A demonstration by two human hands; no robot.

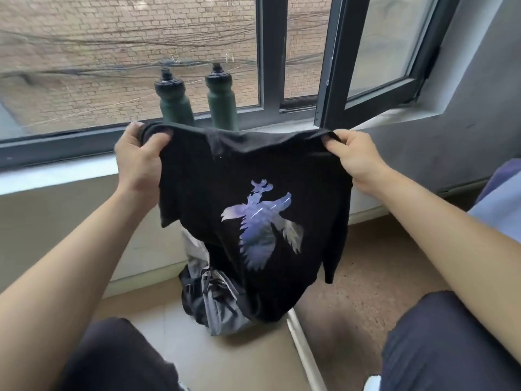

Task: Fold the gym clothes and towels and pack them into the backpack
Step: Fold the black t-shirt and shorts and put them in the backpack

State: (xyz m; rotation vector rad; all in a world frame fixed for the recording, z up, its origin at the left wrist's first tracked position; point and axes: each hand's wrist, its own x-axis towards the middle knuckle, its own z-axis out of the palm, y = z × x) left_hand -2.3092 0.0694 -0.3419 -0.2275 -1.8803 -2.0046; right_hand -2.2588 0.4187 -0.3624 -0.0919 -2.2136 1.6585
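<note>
A black T-shirt with a purple bird print hangs spread out in front of me, held up by its shoulders. My left hand grips the left shoulder, fingers curled over the fabric. My right hand pinches the right shoulder. Behind and below the shirt, a grey and black backpack sits on the floor against the wall, partly hidden by the shirt's hem.
Two dark green bottles stand on the window sill behind the shirt. An open window frame swings inward at the right. A light blue cloth lies at the far right. My knees are at the bottom.
</note>
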